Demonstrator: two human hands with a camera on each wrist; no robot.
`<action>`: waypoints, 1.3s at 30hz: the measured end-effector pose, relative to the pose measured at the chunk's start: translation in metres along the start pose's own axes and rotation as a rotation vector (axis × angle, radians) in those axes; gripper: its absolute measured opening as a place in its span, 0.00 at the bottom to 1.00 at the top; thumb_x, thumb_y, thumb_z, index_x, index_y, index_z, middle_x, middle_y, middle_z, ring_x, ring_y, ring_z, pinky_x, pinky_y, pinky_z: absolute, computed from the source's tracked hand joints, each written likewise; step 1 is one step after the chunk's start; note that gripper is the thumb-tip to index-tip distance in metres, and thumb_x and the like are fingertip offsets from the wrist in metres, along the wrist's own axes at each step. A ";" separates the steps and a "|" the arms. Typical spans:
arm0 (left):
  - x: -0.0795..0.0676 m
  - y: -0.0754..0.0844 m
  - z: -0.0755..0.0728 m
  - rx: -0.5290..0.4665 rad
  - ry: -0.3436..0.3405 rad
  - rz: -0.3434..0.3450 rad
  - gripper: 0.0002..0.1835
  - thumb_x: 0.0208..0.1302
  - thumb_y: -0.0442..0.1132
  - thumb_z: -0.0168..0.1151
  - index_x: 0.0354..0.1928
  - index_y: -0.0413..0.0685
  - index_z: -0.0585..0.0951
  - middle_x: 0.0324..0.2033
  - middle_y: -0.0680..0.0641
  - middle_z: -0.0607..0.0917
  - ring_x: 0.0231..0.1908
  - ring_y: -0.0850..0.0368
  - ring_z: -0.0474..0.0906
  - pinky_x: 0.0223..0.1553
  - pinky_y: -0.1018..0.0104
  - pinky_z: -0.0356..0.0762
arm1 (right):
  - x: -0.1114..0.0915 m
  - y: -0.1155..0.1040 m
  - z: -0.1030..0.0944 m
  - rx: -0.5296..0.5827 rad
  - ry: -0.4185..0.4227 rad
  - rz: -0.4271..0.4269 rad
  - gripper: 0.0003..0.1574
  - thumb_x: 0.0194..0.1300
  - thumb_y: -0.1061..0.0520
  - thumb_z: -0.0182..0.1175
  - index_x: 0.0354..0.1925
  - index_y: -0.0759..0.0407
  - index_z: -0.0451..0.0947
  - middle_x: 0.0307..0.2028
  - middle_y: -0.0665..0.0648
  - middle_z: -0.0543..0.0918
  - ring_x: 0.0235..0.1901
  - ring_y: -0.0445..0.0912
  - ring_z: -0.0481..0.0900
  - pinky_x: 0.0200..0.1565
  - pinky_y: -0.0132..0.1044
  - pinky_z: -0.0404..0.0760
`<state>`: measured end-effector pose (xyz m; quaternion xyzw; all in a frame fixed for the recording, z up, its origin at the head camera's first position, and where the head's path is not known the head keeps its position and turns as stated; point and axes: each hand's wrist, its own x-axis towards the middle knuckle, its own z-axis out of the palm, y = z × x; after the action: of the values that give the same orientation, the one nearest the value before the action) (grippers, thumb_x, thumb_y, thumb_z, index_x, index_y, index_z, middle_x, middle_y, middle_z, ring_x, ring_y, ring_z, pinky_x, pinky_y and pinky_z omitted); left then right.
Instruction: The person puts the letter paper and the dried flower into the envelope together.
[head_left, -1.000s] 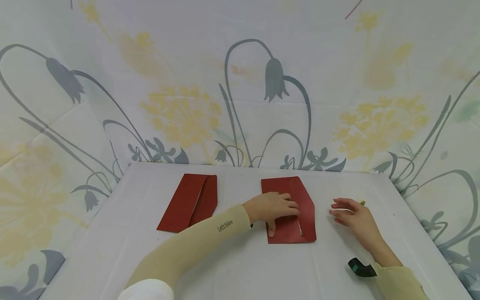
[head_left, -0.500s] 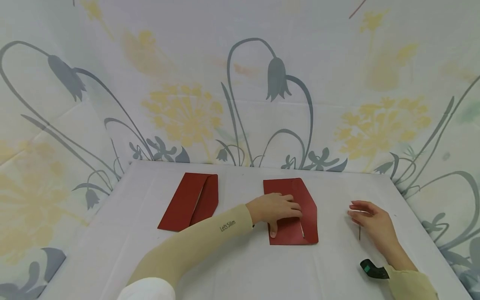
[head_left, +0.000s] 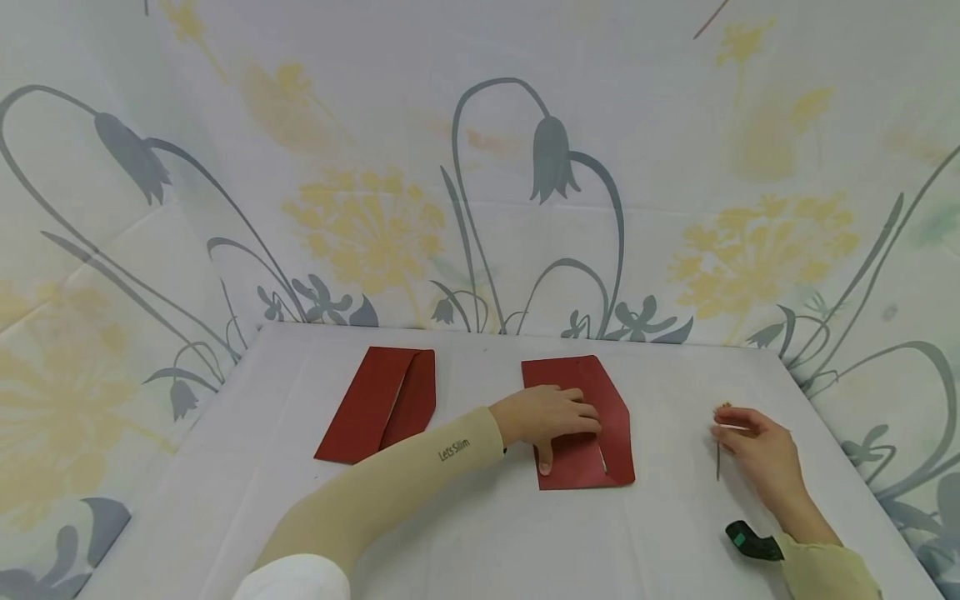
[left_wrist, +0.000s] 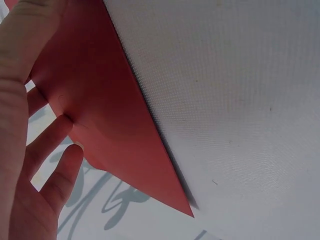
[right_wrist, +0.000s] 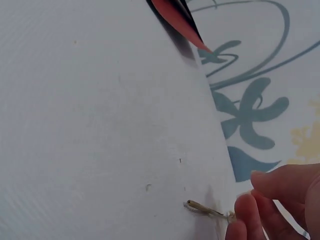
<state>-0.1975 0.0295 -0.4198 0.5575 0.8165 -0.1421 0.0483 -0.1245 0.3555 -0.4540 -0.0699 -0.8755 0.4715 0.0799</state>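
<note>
A red envelope [head_left: 617, 442] lies on the white table with its flap out to the right. My left hand [head_left: 546, 418] holds its front panel, thumb near the left side and fingertips at the pocket's edge. The red paper [left_wrist: 110, 110] bows up under those fingers in the left wrist view. In the right wrist view the envelope [right_wrist: 177, 20] shows a dark gap at its opening. Off to the right, my right hand [head_left: 765, 458] pinches a small dried flower [right_wrist: 231, 216] between thumb and fingers. Its thin stem [head_left: 717, 462] hangs downward.
A second red envelope [head_left: 378, 404] lies to the left, partly behind the left sleeve [head_left: 420, 467]. A black curved device [head_left: 752, 542] sits at the right wrist. Floral cloth [head_left: 480, 208] hangs behind the table's back edge. Tiny specks [right_wrist: 148, 187] dot the white surface.
My right hand has moved right, away from the envelope, and the flower's stem now hangs in view below the fingers. My left hand stays on the envelope.
</note>
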 end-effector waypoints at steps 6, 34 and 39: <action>-0.001 0.000 0.000 -0.015 0.006 -0.001 0.51 0.45 0.66 0.76 0.72 0.62 0.67 0.67 0.62 0.68 0.62 0.62 0.62 0.57 0.69 0.66 | 0.000 0.008 0.002 -0.244 0.017 -0.005 0.22 0.69 0.50 0.63 0.54 0.63 0.79 0.47 0.64 0.84 0.32 0.22 0.70 0.33 0.28 0.73; 0.000 0.000 -0.002 0.018 -0.024 -0.002 0.50 0.44 0.66 0.76 0.71 0.64 0.67 0.66 0.62 0.69 0.61 0.62 0.62 0.56 0.70 0.68 | 0.006 0.017 -0.001 -0.195 0.064 0.089 0.28 0.63 0.48 0.69 0.55 0.64 0.77 0.30 0.41 0.84 0.30 0.26 0.71 0.35 0.29 0.72; 0.001 0.001 -0.001 0.052 -0.022 0.002 0.51 0.43 0.67 0.75 0.71 0.64 0.67 0.66 0.62 0.69 0.61 0.62 0.62 0.55 0.70 0.68 | 0.004 0.015 -0.006 -0.067 0.057 0.094 0.27 0.64 0.55 0.68 0.56 0.68 0.75 0.29 0.37 0.81 0.27 0.28 0.78 0.31 0.25 0.79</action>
<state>-0.1973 0.0315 -0.4189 0.5579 0.8113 -0.1694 0.0431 -0.1263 0.3693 -0.4633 -0.1268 -0.8838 0.4431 0.0802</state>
